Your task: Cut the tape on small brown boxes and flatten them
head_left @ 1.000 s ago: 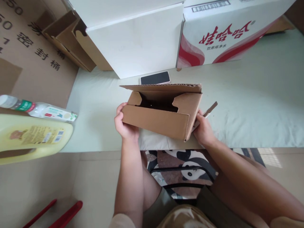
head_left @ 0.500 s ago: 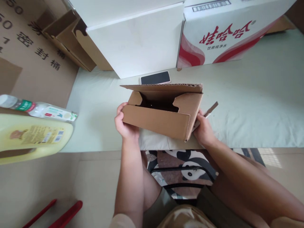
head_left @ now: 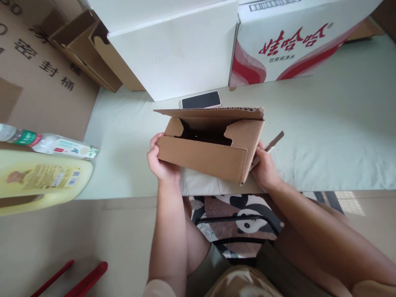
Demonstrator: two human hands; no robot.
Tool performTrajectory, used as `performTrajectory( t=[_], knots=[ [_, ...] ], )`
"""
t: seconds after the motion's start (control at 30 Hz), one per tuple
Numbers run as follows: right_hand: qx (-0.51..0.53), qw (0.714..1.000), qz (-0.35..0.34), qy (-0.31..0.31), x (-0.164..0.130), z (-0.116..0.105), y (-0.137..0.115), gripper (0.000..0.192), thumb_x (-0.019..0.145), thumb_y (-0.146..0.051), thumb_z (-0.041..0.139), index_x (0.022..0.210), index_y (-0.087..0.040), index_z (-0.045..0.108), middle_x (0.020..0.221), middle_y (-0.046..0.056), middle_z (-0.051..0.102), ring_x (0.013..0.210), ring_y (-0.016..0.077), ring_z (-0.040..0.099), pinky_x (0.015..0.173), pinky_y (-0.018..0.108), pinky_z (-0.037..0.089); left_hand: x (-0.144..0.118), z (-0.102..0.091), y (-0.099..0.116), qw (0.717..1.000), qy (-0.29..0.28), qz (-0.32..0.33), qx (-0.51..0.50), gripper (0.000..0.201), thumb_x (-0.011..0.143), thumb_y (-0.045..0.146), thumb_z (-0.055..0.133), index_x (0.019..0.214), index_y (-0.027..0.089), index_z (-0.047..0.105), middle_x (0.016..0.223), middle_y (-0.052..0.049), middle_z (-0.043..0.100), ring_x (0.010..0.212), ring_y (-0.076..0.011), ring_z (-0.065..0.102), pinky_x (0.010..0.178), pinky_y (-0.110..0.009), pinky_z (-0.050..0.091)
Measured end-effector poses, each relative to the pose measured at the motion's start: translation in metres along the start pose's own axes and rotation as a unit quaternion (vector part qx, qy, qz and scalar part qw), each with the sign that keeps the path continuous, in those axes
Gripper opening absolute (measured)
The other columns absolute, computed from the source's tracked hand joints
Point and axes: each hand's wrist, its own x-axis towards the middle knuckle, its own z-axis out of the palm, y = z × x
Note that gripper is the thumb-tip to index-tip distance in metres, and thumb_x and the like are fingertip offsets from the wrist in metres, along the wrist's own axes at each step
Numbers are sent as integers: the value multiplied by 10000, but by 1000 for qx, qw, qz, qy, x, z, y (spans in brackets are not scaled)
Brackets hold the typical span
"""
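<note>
A small brown cardboard box is held tilted above the front part of the cloth-covered table, its top flap raised and its dark inside partly showing. Around its left end my left hand is closed, the thumb at the front edge. My right hand is at the box's right side, fingers closed on a slim utility knife whose blade points up and to the right. Part of the knife is hidden behind the hand and box. Just beyond the raised flap lies a phone.
A white carton and a red-and-white carton stand at the back. To the left are a large brown carton, a plastic bottle and a yellow jug. Below the table edge is a panda-print chair.
The view has shifted very slightly. Both hands keep their hold, and the box and knife stay almost where they were.
</note>
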Motion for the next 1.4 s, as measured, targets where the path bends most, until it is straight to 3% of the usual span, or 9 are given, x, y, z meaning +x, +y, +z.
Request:
performTrajectory(
  t=[0.13, 0.3, 0.63, 1.03, 1.23, 1.4],
  knots=[
    [-35, 999, -17, -14, -1, -3, -5, 172, 904, -298, 475, 953, -258, 635, 1022, 71, 662, 1039, 261, 583, 906, 398, 527, 1, -1, -1, 1000, -16, 5, 7, 329, 805, 507, 553, 977, 242, 641, 996, -55, 639, 952, -234, 626, 797, -342, 490],
    [-52, 999, -6, -4, -1, -3, -7, 193, 911, -288, 446, 913, -251, 635, 972, 71, 643, 943, 247, 573, 835, 392, 525, 1, -2, -2, 1000, -3, 4, 3, 322, 795, 493, 559, 966, 237, 653, 1002, -58, 647, 942, -225, 627, 783, -328, 495],
    [-12, 1000, 4, -8, -1, -2, 0, 203, 922, -296, 438, 943, -254, 636, 967, 57, 659, 981, 242, 585, 847, 372, 529, 0, 0, -1, 1000, -5, -5, -12, 329, 790, 495, 557, 967, 228, 634, 977, -59, 636, 903, -216, 623, 757, -320, 484],
    [-25, 1000, -4, -5, -1, -2, -1, 160, 912, -345, 479, 917, -262, 615, 976, 55, 638, 964, 244, 578, 860, 396, 520, 0, 0, 1, 999, -28, -17, -21, 315, 800, 525, 554, 773, 214, 514, 845, -50, 591, 819, -208, 604, 728, -319, 473],
    [72, 996, 45, -2, 0, 0, 12, 150, 897, -375, 480, 923, -259, 572, 870, 7, 596, 828, 197, 575, 752, 333, 519, 1, -4, 4, 998, -40, -38, -9, 304, 786, 519, 562, 834, 220, 565, 909, -66, 624, 874, -230, 613, 749, -335, 473],
    [48, 998, 35, -7, 0, -1, 11, 162, 913, -375, 448, 914, -260, 562, 754, -12, 537, 673, 171, 518, 599, 296, 465, 3, -7, 5, 998, -48, -39, 2, 319, 785, 514, 570, 935, 235, 604, 954, -66, 646, 901, -242, 623, 764, -348, 475]
  ],
)
